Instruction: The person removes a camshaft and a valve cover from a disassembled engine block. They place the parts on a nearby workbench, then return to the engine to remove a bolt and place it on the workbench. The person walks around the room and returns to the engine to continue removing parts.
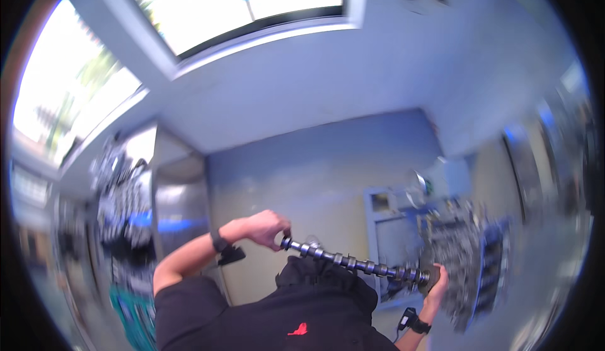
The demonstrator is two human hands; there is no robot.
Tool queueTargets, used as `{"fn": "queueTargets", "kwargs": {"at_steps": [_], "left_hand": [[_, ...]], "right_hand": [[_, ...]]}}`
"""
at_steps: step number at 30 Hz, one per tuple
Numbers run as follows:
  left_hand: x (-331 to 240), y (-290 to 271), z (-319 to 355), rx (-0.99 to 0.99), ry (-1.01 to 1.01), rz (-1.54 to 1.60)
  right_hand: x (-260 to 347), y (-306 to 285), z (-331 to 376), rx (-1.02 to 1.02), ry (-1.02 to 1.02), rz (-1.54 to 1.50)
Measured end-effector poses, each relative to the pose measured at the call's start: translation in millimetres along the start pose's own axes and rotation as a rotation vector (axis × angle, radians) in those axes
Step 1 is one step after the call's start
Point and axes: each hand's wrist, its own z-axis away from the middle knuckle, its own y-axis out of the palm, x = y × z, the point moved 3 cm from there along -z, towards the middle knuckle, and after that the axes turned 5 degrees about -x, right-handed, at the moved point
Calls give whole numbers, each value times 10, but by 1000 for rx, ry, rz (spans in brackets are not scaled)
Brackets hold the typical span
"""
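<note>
The fingers of the left hand (263,228) are curled in and pinch the thin end of a bumpy metal rod (356,264). The fingers of the right hand (437,281) wrap around the other end of the rod, where there is a dark round plate (430,280). The rod is in the low middle of the frame, a bit to the right. It is held up in the air and tilts, with its left end higher in the frame than its right end. It is shiny, with many dark and bright rings and bumps along it.

A black band (218,242) goes around the left wrist, and a small dark box (231,255) hangs beside it. Another black band (416,322) is on the right wrist. The person wears a black shirt (258,316) with a small red mark (298,329), at the bottom of the frame.

At the lower right, near the right hand, is a big gray metal engine (463,250), but it is blurry. A blue frame (371,225) is just left of it. At the left of the frame, a shiny metal bench (179,203) stands beside a blurry pile of metal parts (123,209). Something teal (129,316) is below them. Bright windows (233,4) fill the upper left, next to a pale wall (283,83).
</note>
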Motion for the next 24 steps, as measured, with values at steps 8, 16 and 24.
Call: {"fn": "queueTargets", "kwargs": {"at_steps": [8,16,24], "left_hand": [[5150,-1329,6955,-320,-474,79],[8130,-3198,9495,-597,-791,73],[11838,-7026,10355,-788,-936,527]], "right_hand": [[-1640,8102,4121,656,9,210],[-1810,13801,5827,1072,-9,358],[242,19745,6330,1234,-101,570]]}}
